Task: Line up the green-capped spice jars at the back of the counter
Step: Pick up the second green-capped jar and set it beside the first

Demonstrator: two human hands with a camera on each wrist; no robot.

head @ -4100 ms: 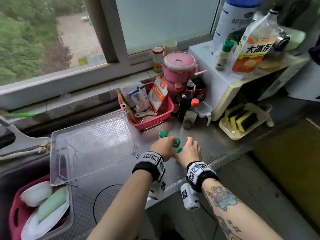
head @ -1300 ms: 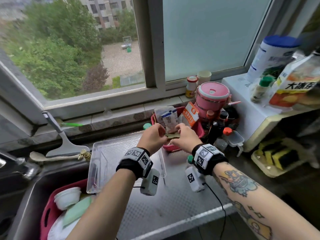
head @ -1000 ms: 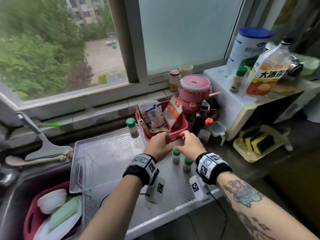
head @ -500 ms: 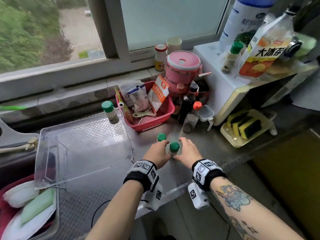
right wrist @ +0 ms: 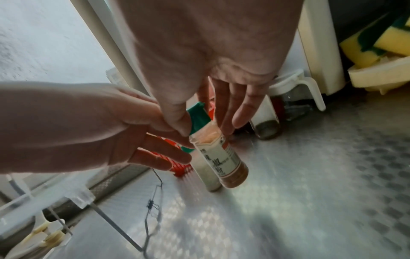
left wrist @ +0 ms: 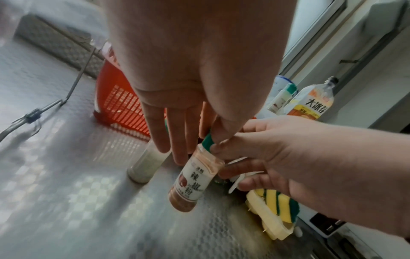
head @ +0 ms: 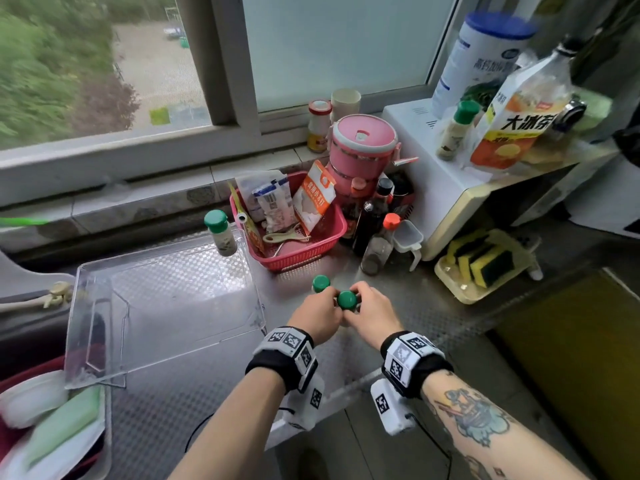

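The chili powder jar (left wrist: 193, 178), green-capped with a white label, is tilted, and its base looks just off the steel counter (head: 408, 306). My left hand (head: 317, 315) pinches its cap (right wrist: 197, 115) with thumb and forefinger. My right hand (head: 369, 308) grips its neck from the other side. Just behind it a white-powder jar (left wrist: 145, 166) stands on the counter, its cap (head: 321, 283) showing above my left hand. A third green-capped jar (head: 220, 233) stands at the back, left of the red basket (head: 325, 242). A fourth green-capped bottle (head: 455, 131) is on the microwave (head: 446, 188).
A clear plastic tray (head: 166, 306) lies left of my hands. Dark sauce bottles (head: 374, 220) and a small pitcher (head: 410, 240) crowd the space behind the jars. A sponge tray (head: 485, 265) sits to the right. The sink with dishes (head: 45, 417) is at far left.
A second ago my hands were drawing back from the jar left at the back. They have since come down on the nearer front jar and taken hold of its top.
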